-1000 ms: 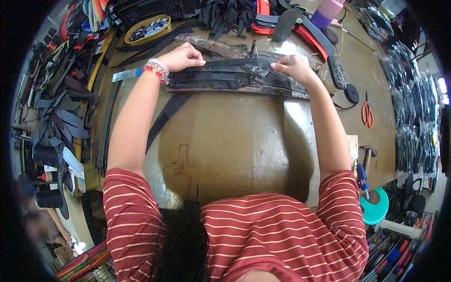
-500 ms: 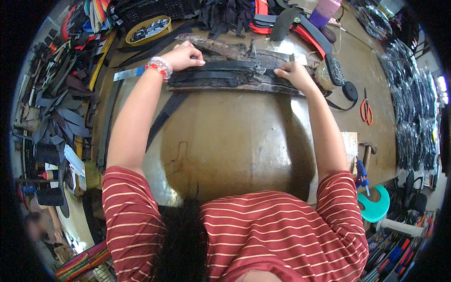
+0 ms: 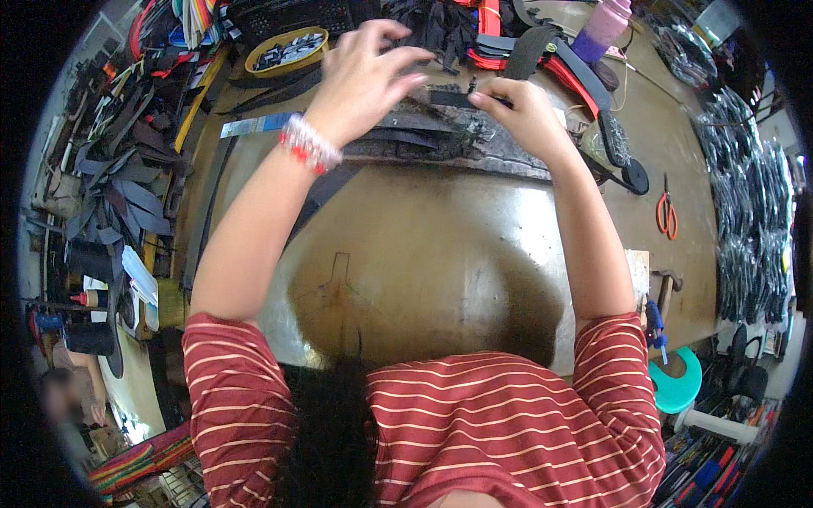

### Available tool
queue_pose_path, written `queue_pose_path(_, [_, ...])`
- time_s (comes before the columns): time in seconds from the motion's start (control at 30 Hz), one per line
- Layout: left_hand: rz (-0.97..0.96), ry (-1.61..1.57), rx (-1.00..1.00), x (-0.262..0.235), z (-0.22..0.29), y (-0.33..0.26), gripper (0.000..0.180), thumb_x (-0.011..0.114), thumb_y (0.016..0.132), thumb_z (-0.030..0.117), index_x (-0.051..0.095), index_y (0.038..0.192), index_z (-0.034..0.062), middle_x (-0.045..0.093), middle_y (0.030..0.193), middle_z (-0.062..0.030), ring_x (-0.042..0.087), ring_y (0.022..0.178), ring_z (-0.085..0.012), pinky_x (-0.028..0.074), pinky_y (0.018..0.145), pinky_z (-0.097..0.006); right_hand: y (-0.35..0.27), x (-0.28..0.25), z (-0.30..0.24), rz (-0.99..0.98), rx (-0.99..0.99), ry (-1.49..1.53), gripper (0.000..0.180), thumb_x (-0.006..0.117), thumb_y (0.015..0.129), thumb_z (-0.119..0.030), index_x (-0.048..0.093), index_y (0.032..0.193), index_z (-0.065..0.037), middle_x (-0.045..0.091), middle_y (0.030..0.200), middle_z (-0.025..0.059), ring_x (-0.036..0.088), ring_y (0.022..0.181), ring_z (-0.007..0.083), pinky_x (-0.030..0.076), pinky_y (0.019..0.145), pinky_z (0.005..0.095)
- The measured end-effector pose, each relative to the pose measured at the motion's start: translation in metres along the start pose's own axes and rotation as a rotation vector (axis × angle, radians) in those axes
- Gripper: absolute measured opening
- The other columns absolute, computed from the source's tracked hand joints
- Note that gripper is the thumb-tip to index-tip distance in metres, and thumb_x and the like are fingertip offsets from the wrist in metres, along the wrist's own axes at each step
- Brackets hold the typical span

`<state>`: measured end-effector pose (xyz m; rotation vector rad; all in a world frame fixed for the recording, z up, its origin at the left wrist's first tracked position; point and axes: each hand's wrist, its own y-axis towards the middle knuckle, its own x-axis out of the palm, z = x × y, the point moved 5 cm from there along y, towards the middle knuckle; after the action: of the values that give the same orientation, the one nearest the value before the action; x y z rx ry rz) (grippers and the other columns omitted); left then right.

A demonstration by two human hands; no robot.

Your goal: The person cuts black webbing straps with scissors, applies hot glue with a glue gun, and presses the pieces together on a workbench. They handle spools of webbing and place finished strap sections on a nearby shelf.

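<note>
My left hand (image 3: pixel 362 89) is raised above the left end of a dark, worn board (image 3: pixel 512 157), its fingers spread and holding nothing. Thumb and fingertips of my right hand (image 3: pixel 523 118) pinch the end of a short black strap (image 3: pixel 450 98) over the board's far side. Several black strips (image 3: pixel 406 137) lie lengthwise along the board; my left hand and wrist hide part of its left end. A small upright metal piece (image 3: pixel 472 85) shows beside my right fingertips.
A yellow basket (image 3: pixel 318 57) of small parts stands at the far left. To the right lie a rolled black strap (image 3: pixel 635 178), orange-handled scissors (image 3: pixel 667 216) and a hammer (image 3: pixel 666 288). A pink and purple bottle (image 3: pixel 600 32) stands at the back. Dark scraps (image 3: pixel 127 190) pile up at left.
My left hand has let go of the strips and risen away from the board, fingers opening. My right hand has shifted slightly left and farther, with the short black strap now showing in its fingertips.
</note>
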<state>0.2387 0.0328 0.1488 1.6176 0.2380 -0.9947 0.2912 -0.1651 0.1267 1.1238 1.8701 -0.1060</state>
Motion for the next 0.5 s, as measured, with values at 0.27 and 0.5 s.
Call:
queue_pose_path(0.27, [-0.695, -0.245, -0.236, 0.051, -0.054, -0.012, 0.032, 0.062, 0.084, 0.043, 0.067, 0.091, 0.0119, 0.043, 0.122, -0.0117, 0.039, 0.116, -0.0315, 0.030, 0.102, -0.040, 0.002, -0.019, 0.014, -0.121, 0.158, -0.202, 0.038, 0.070, 0.078, -0.033, 0.065, 0.087, 0.003, 0.060, 0.068, 0.0119, 0.054, 0.065, 0.0174, 0.044, 0.064, 0.0327])
queue_pose_path(0.5, [-0.813, -0.432, -0.289, 0.084, -0.076, -0.042, 0.031, 0.061, 0.086, 0.041, 0.067, 0.093, 0.0106, 0.041, 0.122, -0.0123, 0.038, 0.120, -0.0296, 0.029, 0.103, -0.038, -0.002, -0.013, 0.073, -0.209, 0.212, -0.138, 0.034, 0.067, 0.081, -0.034, 0.068, 0.083, 0.000, 0.062, 0.066, 0.0112, 0.056, 0.063, 0.0191, 0.044, 0.062, 0.0330])
